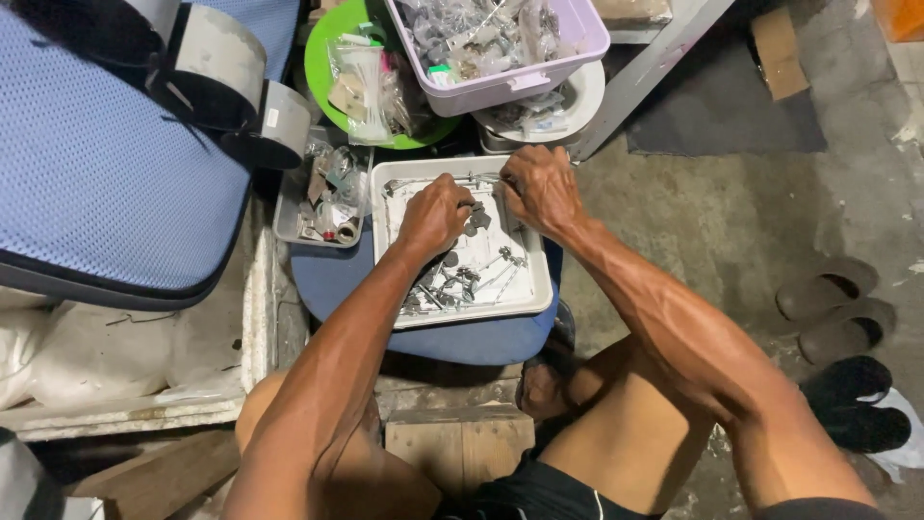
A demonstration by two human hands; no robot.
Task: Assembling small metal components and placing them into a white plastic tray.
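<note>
Thin metal rod (438, 179) lay along far rim of white tray (539, 289), long axis side to side, ends toward each hand. Left hand (435, 214) curled over it, fingers bent close; actual grip could not be told. Right hand (539, 186) likewise curled at rod's other end, grip hidden. Loose metal parts (462, 279) scattered just below fingers. Lavender bin (539, 72) beyond fingertips.

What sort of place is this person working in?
Probably a small home workshop or storeroom: a white tray of metal parts sits on a blue stool, tubs of bagged hardware crowd a metal shelf, and the concrete floor is bare.
</note>
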